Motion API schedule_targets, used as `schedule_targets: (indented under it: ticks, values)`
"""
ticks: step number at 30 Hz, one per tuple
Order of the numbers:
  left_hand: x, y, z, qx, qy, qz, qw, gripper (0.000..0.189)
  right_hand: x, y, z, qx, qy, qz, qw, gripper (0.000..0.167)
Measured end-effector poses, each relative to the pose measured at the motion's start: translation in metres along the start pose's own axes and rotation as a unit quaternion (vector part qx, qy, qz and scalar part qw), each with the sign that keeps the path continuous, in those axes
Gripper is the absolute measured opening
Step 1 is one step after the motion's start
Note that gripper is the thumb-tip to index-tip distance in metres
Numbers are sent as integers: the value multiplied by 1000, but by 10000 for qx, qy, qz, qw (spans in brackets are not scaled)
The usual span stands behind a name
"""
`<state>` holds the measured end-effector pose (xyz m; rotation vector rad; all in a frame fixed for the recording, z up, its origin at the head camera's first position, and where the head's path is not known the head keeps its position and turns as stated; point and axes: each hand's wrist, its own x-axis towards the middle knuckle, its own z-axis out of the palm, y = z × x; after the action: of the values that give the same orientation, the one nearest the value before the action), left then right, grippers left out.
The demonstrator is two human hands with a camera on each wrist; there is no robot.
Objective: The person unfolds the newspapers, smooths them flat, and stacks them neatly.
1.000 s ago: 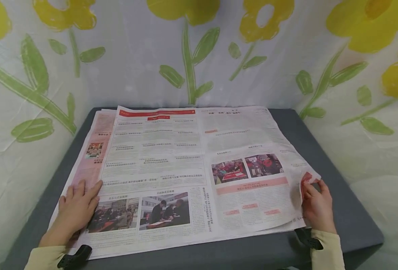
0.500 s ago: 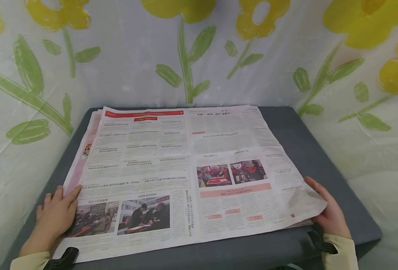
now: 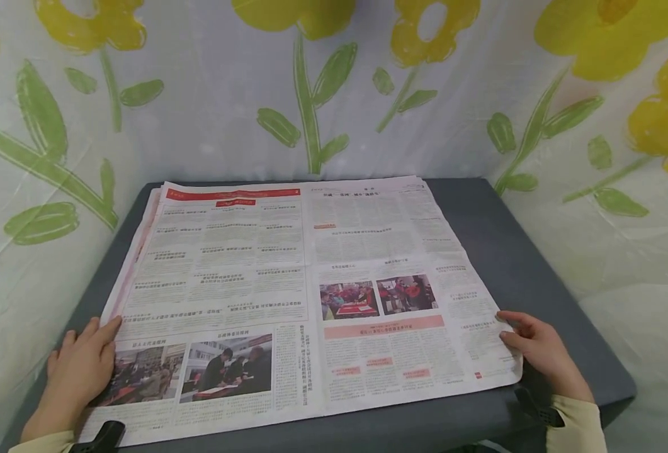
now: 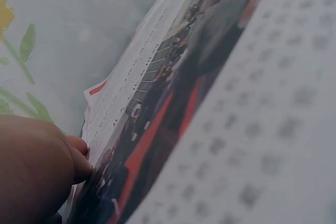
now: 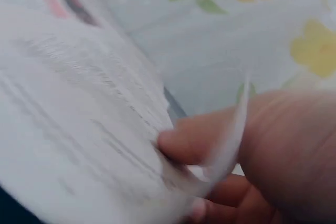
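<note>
A newspaper point(image 3: 232, 270) lies spread wide, with columns of text and several colour photos. Its left page has a red banner along the far edge. Against its near left edge rests my left hand point(image 3: 81, 365), fingers spread; in the left wrist view, fingertips point(image 4: 79, 163) touch the paper's border beside a photo. At the opposite edge my right hand point(image 3: 543, 349) pinches the sheet near its near right corner, thumb on top. The right wrist view shows the sheet's margin point(image 5: 226, 150) curling up beside the thumb point(image 5: 181, 142), blurred. The other right fingers are partly hidden beneath the paper.
A dark grey table point(image 3: 526, 270) carries the newspaper. Pinkish sheets point(image 3: 143, 233) peek out under its left edge. A white curtain point(image 3: 209, 113) with yellow flowers surrounds the back and sides. Black straps point(image 3: 104, 434) circle both wrists.
The top sheet has slid left, covering more of the pinkish sheets. Its near right corner, earlier folded up in my right hand, now lies flatter. The left hand has moved left with the edge.
</note>
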<state>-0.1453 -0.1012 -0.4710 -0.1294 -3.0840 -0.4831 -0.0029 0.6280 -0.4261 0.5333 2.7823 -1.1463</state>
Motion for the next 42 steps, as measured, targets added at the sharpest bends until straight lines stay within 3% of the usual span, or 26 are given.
schedule_targets:
  ticks: [3, 8, 11, 15, 26, 31, 36, 42]
  values:
    - [1, 1, 0, -64, 49, -9, 10000, 43, 1, -7, 4, -673, 362, -130, 9970, 44]
    - [4, 4, 2, -192, 18, -52, 9998, 42, 1, -13, 9, -983, 491, -12, 9939, 46]
    - [3, 4, 2, -167, -88, -110, 9998, 51, -1, -14, 12, -1152, 478, 106, 9921, 50]
    - [5, 6, 3, -123, -85, -99, 9998, 65, -4, -16, 15, -1238, 678, 199, 9898, 51]
    - [4, 3, 5, -267, 16, 3, 9996, 64, -5, -20, 28, -1323, 1396, 315, 9808, 46]
    - [1, 4, 4, -221, -13, -152, 9996, 61, -4, -21, 29, -1163, 1351, 345, 9834, 49]
    - [0, 7, 5, -259, -96, -221, 9994, 59, -5, -18, 29, -1182, 1328, 165, 9839, 50]
    - [-2, 15, 8, -218, -142, -225, 9994, 57, -8, -8, 28, -1742, 1299, -417, 9752, 47]
